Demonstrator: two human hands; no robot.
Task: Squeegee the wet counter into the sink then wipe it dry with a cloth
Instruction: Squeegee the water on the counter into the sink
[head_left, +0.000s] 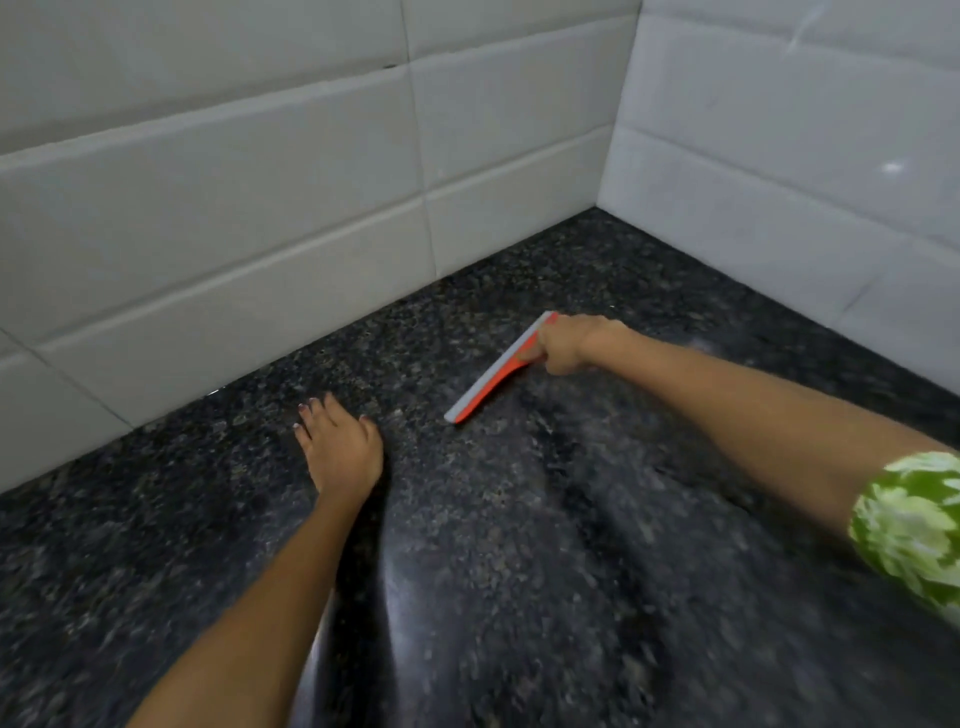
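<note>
An orange squeegee (491, 376) with a grey rubber blade lies edge-down on the dark speckled granite counter (519, 545), near the back corner. My right hand (569, 343) is shut on its handle at the far end. My left hand (337, 441) rests flat on the counter, fingers apart, a short way left of the blade's near tip. The counter shines with wet streaks toward the front. No sink and no cloth are in view.
White tiled walls (260, 208) rise at the back and at the right (779, 156), meeting in a corner behind the squeegee. A green patterned sleeve (914, 525) covers my right upper arm at the frame's edge.
</note>
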